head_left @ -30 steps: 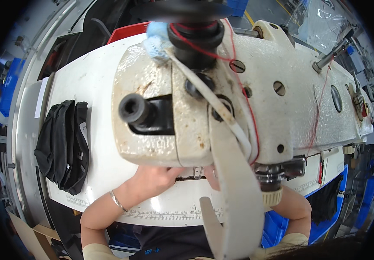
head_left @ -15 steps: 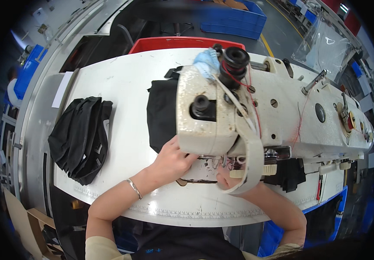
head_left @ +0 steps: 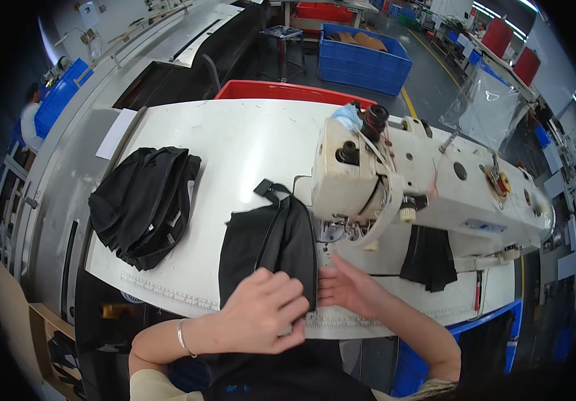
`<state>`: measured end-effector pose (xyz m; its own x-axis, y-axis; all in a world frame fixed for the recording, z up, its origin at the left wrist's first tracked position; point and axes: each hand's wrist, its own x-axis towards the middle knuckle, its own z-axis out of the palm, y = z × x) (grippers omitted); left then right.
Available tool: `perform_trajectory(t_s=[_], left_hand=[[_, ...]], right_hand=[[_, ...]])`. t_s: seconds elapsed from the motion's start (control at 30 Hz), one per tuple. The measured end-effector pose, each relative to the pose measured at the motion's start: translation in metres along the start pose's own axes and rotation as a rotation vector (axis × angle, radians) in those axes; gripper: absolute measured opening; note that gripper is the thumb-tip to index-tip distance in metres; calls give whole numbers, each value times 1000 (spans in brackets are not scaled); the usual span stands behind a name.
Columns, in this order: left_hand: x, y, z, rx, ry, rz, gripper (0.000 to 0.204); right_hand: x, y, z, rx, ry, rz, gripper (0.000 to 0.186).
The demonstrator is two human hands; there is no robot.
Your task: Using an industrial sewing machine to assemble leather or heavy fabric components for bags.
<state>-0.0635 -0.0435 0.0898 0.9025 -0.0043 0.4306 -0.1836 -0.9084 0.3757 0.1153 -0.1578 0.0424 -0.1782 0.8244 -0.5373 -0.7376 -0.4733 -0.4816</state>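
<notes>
Beside the sewing machine (head_left: 351, 177), the black fabric piece (head_left: 244, 244) lies on my worktop (head_left: 194, 123). My left hand (head_left: 264, 311) curls over its near end, whether pinching I cannot tell; my right hand (head_left: 355, 289) lies open at its right edge, seemingly to keep it straight.

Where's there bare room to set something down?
Bare: white tabletop between the heaped black fabric pile and central black fabric piece, back toward the red plastic bin. Crowded: around the left hand, right hand and cream metal sewing machine.
</notes>
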Motion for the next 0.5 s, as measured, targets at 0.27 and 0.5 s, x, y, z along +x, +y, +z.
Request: perform_trajectory(t_s=[0.27,0.5], left_hand=[[-17,81,46,-235,-67,489,33],[-42,50,50,-150,-215,166,52]], right_hand=[[-18,75,27,-444,-53,-361,73],[-313,137,-22,-694,1263,-821,50]])
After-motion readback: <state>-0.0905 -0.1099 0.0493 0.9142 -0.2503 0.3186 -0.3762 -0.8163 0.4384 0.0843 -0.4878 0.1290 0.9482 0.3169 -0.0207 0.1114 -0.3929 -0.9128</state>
